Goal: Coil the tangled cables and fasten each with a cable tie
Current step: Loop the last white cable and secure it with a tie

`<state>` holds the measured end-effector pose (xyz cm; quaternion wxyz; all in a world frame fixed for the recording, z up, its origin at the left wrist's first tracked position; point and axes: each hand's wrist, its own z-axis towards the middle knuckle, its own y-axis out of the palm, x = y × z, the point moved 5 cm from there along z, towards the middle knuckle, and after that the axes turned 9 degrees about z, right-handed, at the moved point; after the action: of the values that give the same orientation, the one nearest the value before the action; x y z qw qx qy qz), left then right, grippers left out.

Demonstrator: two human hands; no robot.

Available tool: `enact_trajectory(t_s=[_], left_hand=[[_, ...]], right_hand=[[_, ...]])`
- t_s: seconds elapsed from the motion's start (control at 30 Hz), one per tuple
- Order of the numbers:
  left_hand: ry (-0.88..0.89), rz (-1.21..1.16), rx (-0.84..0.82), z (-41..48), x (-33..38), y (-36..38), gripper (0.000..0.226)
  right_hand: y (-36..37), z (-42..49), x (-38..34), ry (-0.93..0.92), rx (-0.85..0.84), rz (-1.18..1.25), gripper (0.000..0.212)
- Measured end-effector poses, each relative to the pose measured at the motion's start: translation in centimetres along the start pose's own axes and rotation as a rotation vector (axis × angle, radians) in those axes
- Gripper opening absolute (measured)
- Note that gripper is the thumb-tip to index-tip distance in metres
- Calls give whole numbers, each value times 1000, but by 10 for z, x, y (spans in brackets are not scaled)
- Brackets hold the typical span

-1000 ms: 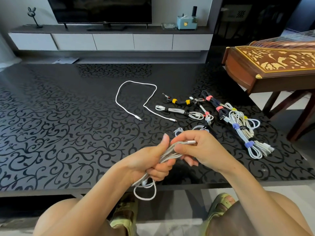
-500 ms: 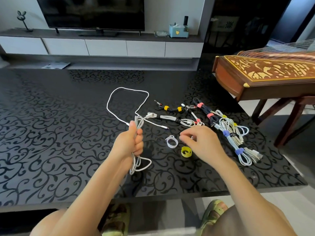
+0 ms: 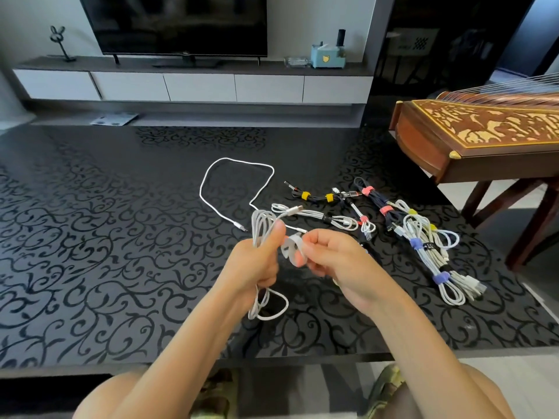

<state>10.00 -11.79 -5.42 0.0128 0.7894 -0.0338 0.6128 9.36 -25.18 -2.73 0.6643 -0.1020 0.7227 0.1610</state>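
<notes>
Above table (image 3: 121, 237) | left hand (image 3: 257, 264) grips coiled white cable (image 3: 260, 220) | right hand (image 3: 338, 261) pinches white tie (image 3: 290, 246) beside it

Black scroll-patterned surface (image 3: 106, 252): loose white cable (image 3: 230, 176) laid out, tied cable bundles (image 3: 423, 237) on its right side.

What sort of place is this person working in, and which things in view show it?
Most likely a home living room: a television stands on a long low cabinet against the wall, with a glossy black patterned table in front and a decorated wooden stringed instrument on legs beside it.
</notes>
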Motion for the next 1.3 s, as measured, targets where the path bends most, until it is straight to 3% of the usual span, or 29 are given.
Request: enact_trajectory(t_s=[0.3,0.43,0.53,0.6,0.67,0.73,0.8,0.9,1.07,1.2,1.3], left_hand=[[28,-105,-356,-17,1,5,39],[129,37,-490,-29,4,11,26],[169,113,-369,-31,6,7,16],[214,282,-217,-30,6,2,15],[252,436,-168,-30,4,2,17],[228,491,-206,-30,1,1,20],[157,482,-255,-29,-4,-1,23],[37,326,-367,-32,-9,-3,24],[-151,-294,-362,-22,-8,-30,34],[-136,-351,-302,-18,-5,-47,32],[-144,-332,-446,-24,-9,-35,42]], right_hand=[[3,-10,2,58,7,44,21],[6,-15,-3,29,12,26,31],[5,-16,-2,56,54,70,47],[6,-16,2,109,82,83,49],[6,-16,7,166,102,90,53],[6,-17,12,206,108,95,45],[5,-16,14,229,90,86,24],[-1,-15,14,243,75,-75,24],[-11,-20,3,220,-44,-205,29],[-23,-25,-14,42,-10,-97,30],[-28,-21,-18,-157,44,50,28]])
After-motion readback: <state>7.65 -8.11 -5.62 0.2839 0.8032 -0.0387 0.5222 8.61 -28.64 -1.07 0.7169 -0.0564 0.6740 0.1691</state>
